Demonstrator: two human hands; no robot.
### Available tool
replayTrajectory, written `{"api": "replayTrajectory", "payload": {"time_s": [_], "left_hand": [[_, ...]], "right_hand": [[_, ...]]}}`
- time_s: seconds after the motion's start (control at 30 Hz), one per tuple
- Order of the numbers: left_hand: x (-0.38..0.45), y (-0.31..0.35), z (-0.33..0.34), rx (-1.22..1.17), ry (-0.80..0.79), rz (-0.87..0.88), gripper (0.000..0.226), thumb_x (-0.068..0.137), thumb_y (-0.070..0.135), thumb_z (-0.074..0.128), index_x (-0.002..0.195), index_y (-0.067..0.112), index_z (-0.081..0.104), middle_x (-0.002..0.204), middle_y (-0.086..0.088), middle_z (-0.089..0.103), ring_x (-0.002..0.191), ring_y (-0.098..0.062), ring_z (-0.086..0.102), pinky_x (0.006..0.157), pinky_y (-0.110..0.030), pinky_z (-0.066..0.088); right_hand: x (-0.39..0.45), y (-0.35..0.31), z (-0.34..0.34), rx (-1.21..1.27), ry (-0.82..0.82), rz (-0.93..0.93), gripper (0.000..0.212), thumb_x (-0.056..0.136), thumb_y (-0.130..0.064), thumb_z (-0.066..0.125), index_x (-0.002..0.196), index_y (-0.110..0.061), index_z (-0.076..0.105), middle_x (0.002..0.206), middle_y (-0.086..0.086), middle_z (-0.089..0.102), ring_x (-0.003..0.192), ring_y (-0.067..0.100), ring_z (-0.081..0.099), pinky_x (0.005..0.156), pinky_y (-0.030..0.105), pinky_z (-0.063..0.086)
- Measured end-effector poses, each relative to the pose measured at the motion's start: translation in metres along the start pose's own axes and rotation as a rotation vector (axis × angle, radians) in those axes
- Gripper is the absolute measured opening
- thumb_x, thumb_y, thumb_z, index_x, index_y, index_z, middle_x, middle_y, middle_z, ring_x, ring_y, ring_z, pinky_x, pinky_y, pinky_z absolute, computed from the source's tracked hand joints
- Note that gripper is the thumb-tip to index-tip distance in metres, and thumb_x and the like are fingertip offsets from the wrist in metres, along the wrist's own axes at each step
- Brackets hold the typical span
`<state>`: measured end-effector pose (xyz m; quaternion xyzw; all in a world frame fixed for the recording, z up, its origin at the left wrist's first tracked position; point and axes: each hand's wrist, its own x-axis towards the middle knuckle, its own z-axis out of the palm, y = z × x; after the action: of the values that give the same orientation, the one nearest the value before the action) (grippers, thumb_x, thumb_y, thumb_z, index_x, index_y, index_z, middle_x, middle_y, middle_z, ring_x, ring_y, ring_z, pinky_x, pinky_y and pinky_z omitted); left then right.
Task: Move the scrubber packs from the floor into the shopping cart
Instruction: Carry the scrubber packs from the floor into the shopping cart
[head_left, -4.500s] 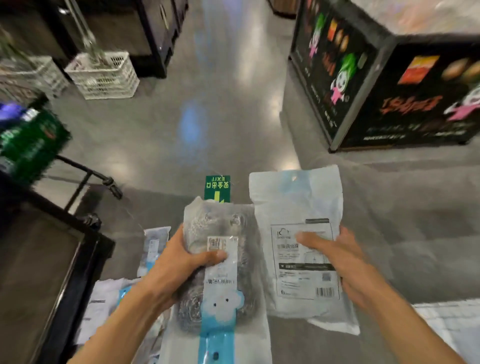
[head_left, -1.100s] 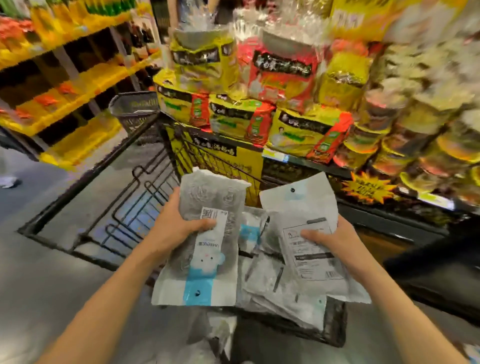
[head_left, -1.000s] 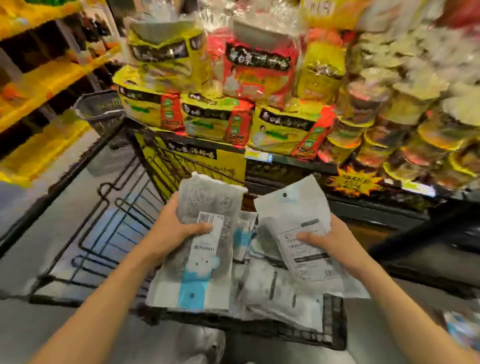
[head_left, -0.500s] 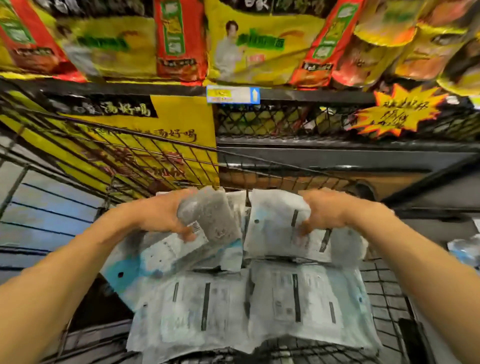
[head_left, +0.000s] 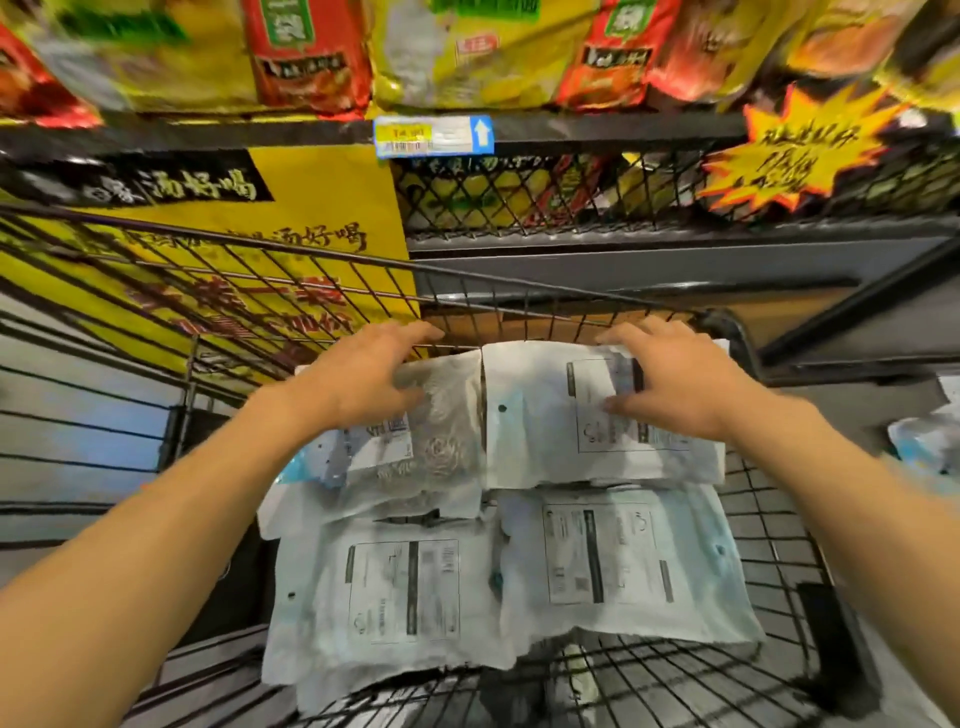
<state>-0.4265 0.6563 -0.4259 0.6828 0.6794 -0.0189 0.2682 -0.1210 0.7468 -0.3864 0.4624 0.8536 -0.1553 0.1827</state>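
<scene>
Scrubber packs: four flat white plastic packs (head_left: 582, 415) lie in the black wire shopping cart (head_left: 769, 525), two at its far edge, two nearer.
Left hand (head_left: 363, 379): fingers spread loosely over the far-left pack showing steel-wool coils (head_left: 441, 431); firm contact unclear.
Right hand (head_left: 670, 379): fingers spread, thumb touching the far-right pack.
Beyond cart: black store shelf (head_left: 597, 130) carrying yellow and red bagged goods (head_left: 306, 52).
</scene>
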Motion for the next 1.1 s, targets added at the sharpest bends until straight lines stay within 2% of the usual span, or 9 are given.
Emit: {"api": "replayTrajectory", "payload": {"time_s": [0.3, 0.43, 0.53, 0.6, 0.7, 0.8, 0.9, 1.03, 1.1], "left_hand": [[-0.050, 0.151, -0.100, 0.190, 0.130, 0.148, 0.069, 0.095, 0.053, 0.059, 0.153, 0.025, 0.036, 0.147, -0.006, 0.051, 0.135, -0.030, 0.048, 0.107, -0.047, 0.046], [-0.060, 0.269, -0.130, 0.401, 0.240, 0.331, 0.080, 0.093, 0.063, 0.050, 0.158, 0.021, 0.028, 0.156, -0.009, 0.042, 0.142, -0.031, 0.040, 0.114, -0.045, 0.038], [-0.063, 0.362, -0.129, 0.464, 0.267, 0.399, 0.083, 0.095, 0.067, 0.043, 0.161, 0.023, 0.019, 0.164, -0.008, 0.030, 0.151, -0.031, 0.027, 0.122, -0.048, 0.026], [-0.060, 0.426, -0.120, 0.482, 0.262, 0.435, 0.084, 0.096, 0.068, 0.040, 0.162, 0.024, 0.015, 0.168, -0.007, 0.021, 0.154, -0.031, 0.019, 0.124, -0.050, 0.020], [-0.048, 0.520, -0.098, 0.481, 0.230, 0.480, 0.087, 0.095, 0.071, 0.038, 0.163, 0.025, 0.012, 0.170, -0.007, 0.016, 0.156, -0.031, 0.015, 0.125, -0.051, 0.018], [-0.036, 0.613, -0.073, 0.486, 0.208, 0.562, 0.087, 0.094, 0.074, 0.037, 0.163, 0.027, 0.012, 0.170, -0.005, 0.018, 0.156, -0.030, 0.017, 0.124, -0.051, 0.021], [-0.022, 0.702, -0.045, 0.476, 0.213, 0.643, 0.086, 0.093, 0.075, 0.036, 0.162, 0.028, 0.015, 0.169, -0.004, 0.022, 0.155, -0.028, 0.022, 0.123, -0.050, 0.024], [-0.006, 0.789, -0.009, 0.493, 0.177, 0.704, 0.084, 0.094, 0.073, 0.040, 0.162, 0.029, 0.018, 0.168, -0.003, 0.024, 0.155, -0.026, 0.022, 0.125, -0.054, 0.014], [0.005, 0.834, 0.008, 0.495, 0.159, 0.740, 0.084, 0.093, 0.073, 0.041, 0.161, 0.029, 0.020, 0.167, -0.002, 0.026, 0.154, -0.024, 0.024, 0.124, -0.054, 0.016]], "right_hand": [[-0.151, 0.050, -0.085, 0.097, 0.159, 0.176, 0.077, 0.082, -0.076, 0.054, 0.144, -0.030, 0.048, 0.139, 0.002, 0.060, 0.129, 0.029, 0.055, 0.100, 0.043, 0.049], [-0.237, 0.093, -0.121, 0.089, 0.283, 0.267, 0.094, 0.083, -0.086, 0.041, 0.154, -0.025, 0.041, 0.159, 0.007, 0.043, 0.146, 0.028, 0.041, 0.114, 0.042, 0.038], [-0.302, 0.145, -0.123, 0.116, 0.339, 0.384, 0.132, 0.057, -0.103, -0.004, 0.159, -0.027, 0.030, 0.167, 0.008, 0.028, 0.153, 0.028, 0.028, 0.123, 0.044, 0.029], [-0.344, 0.190, -0.114, 0.141, 0.381, 0.490, 0.144, 0.045, -0.103, -0.018, 0.159, -0.028, 0.030, 0.168, 0.008, 0.026, 0.153, 0.027, 0.027, 0.123, 0.042, 0.027], [-0.418, 0.249, -0.097, 0.226, 0.416, 0.626, 0.115, 0.068, -0.101, 0.013, 0.158, -0.031, 0.030, 0.167, 0.003, 0.027, 0.151, 0.024, 0.031, 0.119, 0.039, 0.031], [-0.491, 0.311, -0.072, 0.256, 0.449, 0.740, 0.078, 0.092, -0.073, 0.046, 0.157, -0.032, 0.032, 0.163, -0.001, 0.034, 0.148, 0.022, 0.035, 0.114, 0.035, 0.034], [-0.557, 0.373, -0.045, 0.305, 0.433, 0.882, 0.079, 0.091, -0.073, 0.045, 0.156, -0.029, 0.033, 0.161, -0.001, 0.038, 0.147, 0.023, 0.037, 0.115, 0.033, 0.032], [-0.621, 0.434, -0.010, 0.364, 0.426, 1.025, 0.109, 0.062, -0.086, 0.014, 0.154, -0.031, 0.037, 0.157, -0.001, 0.043, 0.145, 0.023, 0.040, 0.114, 0.037, 0.036], [-0.652, 0.459, 0.004, 0.420, 0.424, 1.109, 0.107, 0.063, -0.087, 0.017, 0.153, -0.031, 0.037, 0.158, -0.003, 0.041, 0.145, 0.024, 0.040, 0.113, 0.037, 0.037]]}}
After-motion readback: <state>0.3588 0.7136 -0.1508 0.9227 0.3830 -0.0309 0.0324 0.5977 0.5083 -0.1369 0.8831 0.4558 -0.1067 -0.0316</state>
